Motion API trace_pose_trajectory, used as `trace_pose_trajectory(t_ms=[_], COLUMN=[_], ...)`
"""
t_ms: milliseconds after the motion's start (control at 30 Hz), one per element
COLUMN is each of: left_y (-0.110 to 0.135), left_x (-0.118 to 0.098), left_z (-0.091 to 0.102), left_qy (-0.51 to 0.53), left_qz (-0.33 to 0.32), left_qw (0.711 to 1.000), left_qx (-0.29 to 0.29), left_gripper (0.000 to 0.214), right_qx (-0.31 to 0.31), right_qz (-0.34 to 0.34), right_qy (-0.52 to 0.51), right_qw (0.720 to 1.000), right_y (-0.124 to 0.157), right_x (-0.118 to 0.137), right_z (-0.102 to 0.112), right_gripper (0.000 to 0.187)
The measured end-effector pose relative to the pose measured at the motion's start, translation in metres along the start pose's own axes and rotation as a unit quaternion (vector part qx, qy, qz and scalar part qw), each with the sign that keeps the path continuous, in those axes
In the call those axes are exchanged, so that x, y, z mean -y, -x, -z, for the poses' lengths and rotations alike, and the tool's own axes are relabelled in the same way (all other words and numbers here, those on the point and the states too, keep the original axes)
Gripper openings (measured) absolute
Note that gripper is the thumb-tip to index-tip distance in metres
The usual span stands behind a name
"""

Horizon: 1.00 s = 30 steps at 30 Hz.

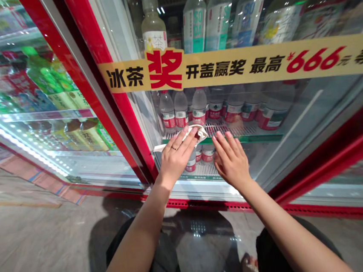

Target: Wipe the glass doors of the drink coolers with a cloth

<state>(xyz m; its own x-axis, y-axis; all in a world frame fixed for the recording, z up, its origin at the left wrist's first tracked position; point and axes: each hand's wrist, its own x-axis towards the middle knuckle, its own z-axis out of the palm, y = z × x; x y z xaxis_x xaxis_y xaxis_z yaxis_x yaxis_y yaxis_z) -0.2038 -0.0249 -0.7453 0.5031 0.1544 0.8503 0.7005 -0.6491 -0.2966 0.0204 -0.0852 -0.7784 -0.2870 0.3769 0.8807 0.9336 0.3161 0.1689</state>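
My left hand (177,155), with a ring on one finger, presses a crumpled white cloth (202,132) against the glass door (260,154) of a drinks fridge. Part of the cloth lies hidden under the fingers, and a thin end sticks out to the left. To the right of it, my right hand (233,161) is empty, its fingers stretched out flat at the same glass; whether the palm touches it I cannot tell. Behind the pane, small water bottles (200,108) with red and white labels stand on a wire shelf.
A yellow banner strip (226,67) with Chinese lettering crosses the door above my hands. Higher up stand soda bottles (194,23). Red door frames (103,53) run along both sides. On the left is another lit fridge with green bottles (49,76). Grey floor (44,243) lies below.
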Motion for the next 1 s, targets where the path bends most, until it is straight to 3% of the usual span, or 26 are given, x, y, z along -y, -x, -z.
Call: trace_pose_trajectory(t_ms=[167,300,433,533,733,833,1000], left_y=[-0.003,0.002,-0.001,-0.007,0.0,0.003,-0.003], left_x=[0.011,0.006,-0.001,0.007,0.018,0.009,0.011], left_z=[0.005,-0.001,-0.003,0.001,-0.003,-0.007,0.005], left_qy=[-0.02,-0.012,-0.027,-0.039,-0.042,-0.023,-0.038], left_qz=[0.038,0.078,0.051,0.028,0.116,0.095,-0.011], left_qw=[0.998,0.995,0.996,0.997,0.985,0.99,0.999], left_qx=[-0.039,-0.068,-0.064,-0.065,-0.123,-0.107,-0.021], left_gripper=[0.051,0.05,0.044,0.043,0.052,0.052,0.043], right_qx=[0.01,0.017,0.022,0.036,0.056,0.047,0.03], right_qz=[-0.005,-0.005,0.0,-0.002,-0.002,0.004,0.001], right_qy=[0.001,0.009,0.008,0.0,0.003,0.002,0.005], right_qw=[1.0,1.0,1.0,0.999,0.998,0.999,1.0], right_y=[-0.007,-0.009,-0.007,-0.005,-0.004,-0.004,-0.004], right_x=[0.011,0.014,0.011,0.009,0.006,0.006,0.008], right_z=[-0.008,-0.015,-0.017,-0.016,-0.014,-0.015,-0.019], right_gripper=[0.085,0.084,0.085,0.087,0.089,0.088,0.086])
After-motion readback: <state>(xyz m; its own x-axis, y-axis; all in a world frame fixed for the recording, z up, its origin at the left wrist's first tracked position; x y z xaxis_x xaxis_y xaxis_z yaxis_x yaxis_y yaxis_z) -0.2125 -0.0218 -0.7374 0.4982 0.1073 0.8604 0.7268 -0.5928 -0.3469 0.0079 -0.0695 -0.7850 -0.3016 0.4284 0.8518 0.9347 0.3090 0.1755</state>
